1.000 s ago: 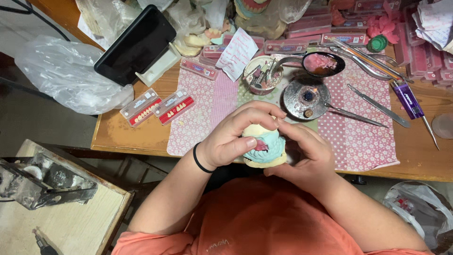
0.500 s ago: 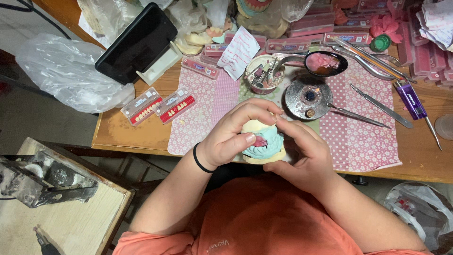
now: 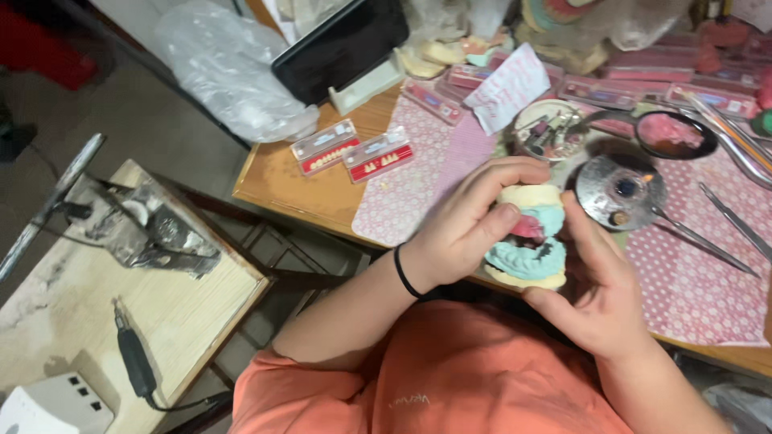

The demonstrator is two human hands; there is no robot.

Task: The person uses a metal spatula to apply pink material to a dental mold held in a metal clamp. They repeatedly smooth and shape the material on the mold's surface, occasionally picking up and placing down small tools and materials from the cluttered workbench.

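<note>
Both hands gripped a dental cast [image 3: 527, 253]: cream plaster top and bottom, teal impression halves between, pink wax showing in the gap. Left hand [image 3: 466, 229] wrapped it from the left, fingers curled over the top, thumb pressed against the front near the pink. Black band [image 3: 402, 272] sat on that wrist. Right hand [image 3: 595, 297] cupped it from the right and underneath, thumb up along the side. Cast was held off the surface [image 3: 322, 193], over its near edge, just above the orange shirt [image 3: 450, 378]. Just beyond the cast, on a pink dotted cloth [image 3: 700, 281]: a round metal dish [image 3: 621, 191] with a long handle, and a small bowl [image 3: 548, 128] holding tools. Dark bowl with pink material [image 3: 674, 133] lay further right, thin metal tools [image 3: 736, 221] beside it. Two clear tooth cards with red strips [image 3: 354, 149] lay near the left end of the surface, well apart from the hands. Tablet [image 3: 342, 48] leaned at the back, clear plastic bag [image 3: 229, 68] hanging off the left end. Lower left, a separate low table [image 3: 161, 313] carried a grimy metal fixture [image 3: 149, 233] and a black handpiece with cable [image 3: 137, 366].
</note>
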